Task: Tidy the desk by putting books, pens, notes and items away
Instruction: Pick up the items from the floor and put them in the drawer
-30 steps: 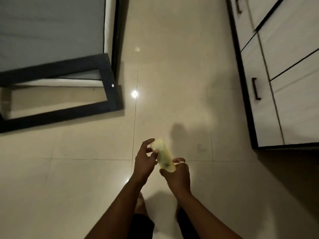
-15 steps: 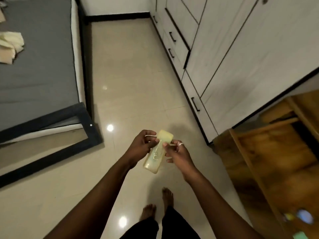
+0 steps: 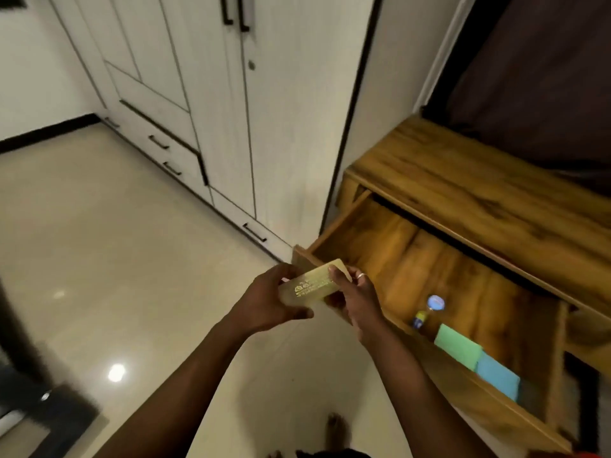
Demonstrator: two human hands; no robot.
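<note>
A pale yellow bottle (image 3: 314, 285) is held in the air between both hands, over the near left corner of an open wooden drawer (image 3: 390, 246); its long axis lies nearly level, running from lower left up to the right, the right end a little higher and toward the drawer; which end carries the cap cannot be told. The bottle is a translucent, flat-sided, rounded oblong of plastic with small printed lettering along its upper face, too blurred to read. The left hand (image 3: 267, 302) is curled about the lower left end, thumb under and fingers over; the right hand (image 3: 355, 299) pinches the upper right end with closed fingertips, a pale ring on one finger. The drawer is of warm, strongly grained wood with thin upright walls, pulled out from a surface (image 3: 479, 186) of the same wood; inside it lie a flat green pad (image 3: 458, 347) touching a flat blue pad (image 3: 497, 375), and near them a small blurred item with a round bluish top (image 3: 434, 304). Behind stand white panelled wardrobe doors (image 3: 205, 94) with slim black handles; the floor (image 3: 99, 242) is glossy cream tile.
</note>
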